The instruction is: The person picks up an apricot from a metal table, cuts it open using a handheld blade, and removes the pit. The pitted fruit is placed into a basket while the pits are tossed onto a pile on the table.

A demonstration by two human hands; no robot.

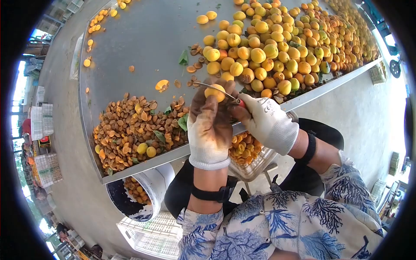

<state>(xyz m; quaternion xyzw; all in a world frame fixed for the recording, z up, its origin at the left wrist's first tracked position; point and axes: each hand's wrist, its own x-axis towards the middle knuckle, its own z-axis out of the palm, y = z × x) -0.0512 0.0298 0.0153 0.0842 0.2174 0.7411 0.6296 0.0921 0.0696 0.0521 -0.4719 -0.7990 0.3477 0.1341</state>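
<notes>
In a stained white glove, my left hand (210, 123) is closed round a yellow apricot (215, 92) above the table's front edge. My right hand (264, 119), gloved too, grips the red handle of a knife (239, 102). The knife's thin curved blade lies across the apricot; whether it has cut in cannot be told. Beyond my hands a big heap of whole apricots (271, 51) covers the right of the table. A pile of brown apricot pits (130, 130) lies to the left, with a few fruits and leaves in it. One cut apricot (162, 85) rests between the heaps.
The metal table (143, 52) has a raised rim along its front. Below it, a plastic crate (249, 172) of apricot halves sits between my knees. A white bucket (158, 184) with fruit inside leans at the left, above a white crate (149, 236) on the floor.
</notes>
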